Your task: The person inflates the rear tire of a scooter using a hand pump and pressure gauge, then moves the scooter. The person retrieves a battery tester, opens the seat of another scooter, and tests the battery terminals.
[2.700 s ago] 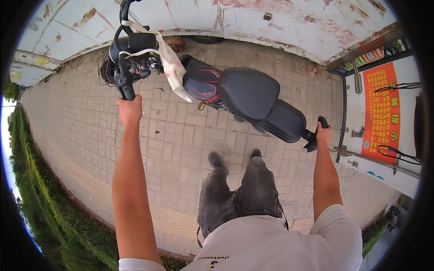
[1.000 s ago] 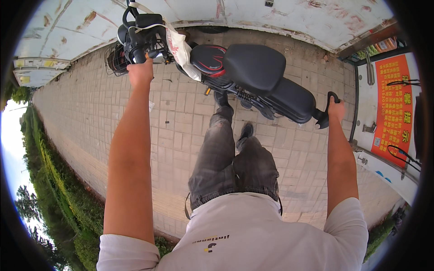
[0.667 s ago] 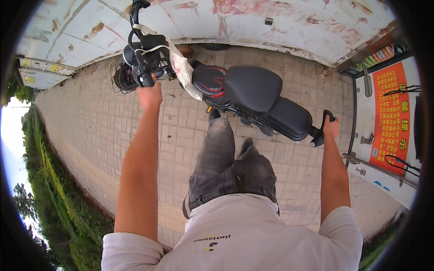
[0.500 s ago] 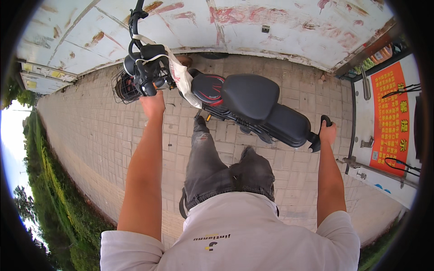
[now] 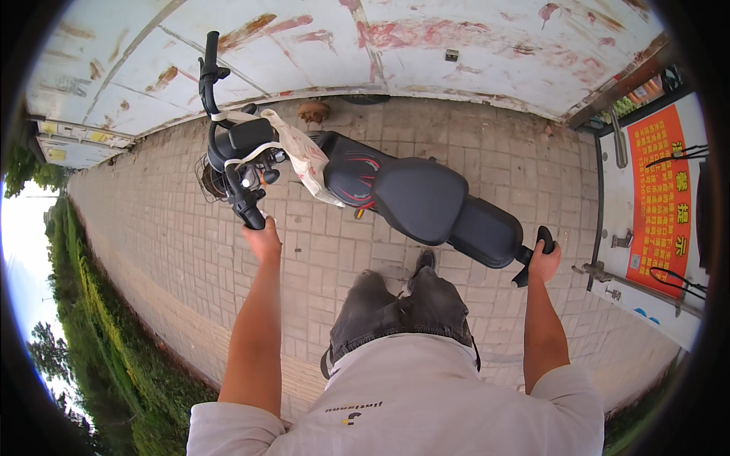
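Note:
A black electric bicycle with a wide padded seat [image 5: 420,199] stands crosswise before me, its front end to the left. My left hand [image 5: 264,240] is closed round the near handlebar grip [image 5: 252,218]. At the rear, my right hand [image 5: 544,262] grips the black grab handle [image 5: 544,239] behind the rear cushion [image 5: 486,232]. A cream cloth bag [image 5: 303,156] hangs by its straps from the handlebar [image 5: 208,97]. In front of the handlebar sits a wire basket [image 5: 211,181], partly hidden.
Light paving bricks [image 5: 319,281] cover the ground. A white wall [image 5: 426,45] with red and brown smears runs along the far side. To the right is a white cabinet door with an orange notice [image 5: 660,201] and a metal latch bar [image 5: 642,289]. A green hedge [image 5: 114,334] borders the left.
The handlebar has turned, its near grip coming closer to me with my left hand on it. The bicycle's rear has shifted slightly nearer. My legs have moved back from it.

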`<state>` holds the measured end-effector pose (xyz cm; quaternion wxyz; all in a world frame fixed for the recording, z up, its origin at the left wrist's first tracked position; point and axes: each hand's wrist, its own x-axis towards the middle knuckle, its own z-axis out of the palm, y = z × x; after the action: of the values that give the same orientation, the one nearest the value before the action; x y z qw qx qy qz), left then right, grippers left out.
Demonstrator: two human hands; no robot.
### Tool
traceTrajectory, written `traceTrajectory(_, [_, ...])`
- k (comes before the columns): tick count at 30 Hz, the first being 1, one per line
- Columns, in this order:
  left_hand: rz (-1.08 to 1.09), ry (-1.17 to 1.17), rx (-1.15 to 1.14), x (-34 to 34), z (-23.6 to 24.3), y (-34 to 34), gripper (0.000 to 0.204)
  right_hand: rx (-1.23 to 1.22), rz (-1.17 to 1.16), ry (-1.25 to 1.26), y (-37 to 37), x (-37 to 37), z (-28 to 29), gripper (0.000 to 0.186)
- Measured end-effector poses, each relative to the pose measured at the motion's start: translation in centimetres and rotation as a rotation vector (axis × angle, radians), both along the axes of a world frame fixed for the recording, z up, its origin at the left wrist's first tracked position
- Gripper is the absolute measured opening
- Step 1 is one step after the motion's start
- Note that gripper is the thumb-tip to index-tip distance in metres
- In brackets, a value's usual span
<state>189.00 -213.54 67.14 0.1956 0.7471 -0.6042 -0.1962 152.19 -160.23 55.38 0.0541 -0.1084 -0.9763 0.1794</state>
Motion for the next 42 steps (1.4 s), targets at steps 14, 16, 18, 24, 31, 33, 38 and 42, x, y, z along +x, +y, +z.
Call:
traceTrajectory(14, [-0.142,0.209,-0.092,15.1,-8.8,3.8,0.055,-0.04,0.075,0.003,4.3,12.8,-2.5,0.05])
traceTrajectory(16, [-0.228,0.171,-0.097,16.0,-10.5,3.5,0.057,-0.123,-0.02,-0.189,3.8,14.1,-2.1,0.057])
traceTrajectory(18, [-0.265,0.018,-0.108,14.9,-11.8,3.4,0.05,-0.172,-0.066,-0.288,3.7,14.5,-1.1,0.062])
traceTrajectory(24, [-0.839,-0.041,-0.241,2.3,-14.3,19.5,0.051,-0.335,0.051,-0.599,4.9,14.0,1.4,0.07])
traceTrajectory(31, [-1.801,-0.283,0.0,-10.1,-11.0,47.9,0.054,-0.62,0.518,-0.233,19.8,20.4,-1.5,0.042])
traceTrajectory(33, [-2.001,-0.433,0.048,-11.5,-10.5,53.9,0.055,-0.695,0.285,-0.24,28.5,24.6,-2.1,0.032])
traceTrajectory(38, [-2.319,-0.629,0.064,-14.9,-4.2,68.3,0.058,-1.089,-0.306,-0.278,50.6,30.0,0.8,0.031])
traceTrajectory(42, [-2.391,-0.318,0.278,-21.7,4.2,85.0,0.037,-1.215,-0.441,-0.147,58.8,25.5,4.0,0.04])
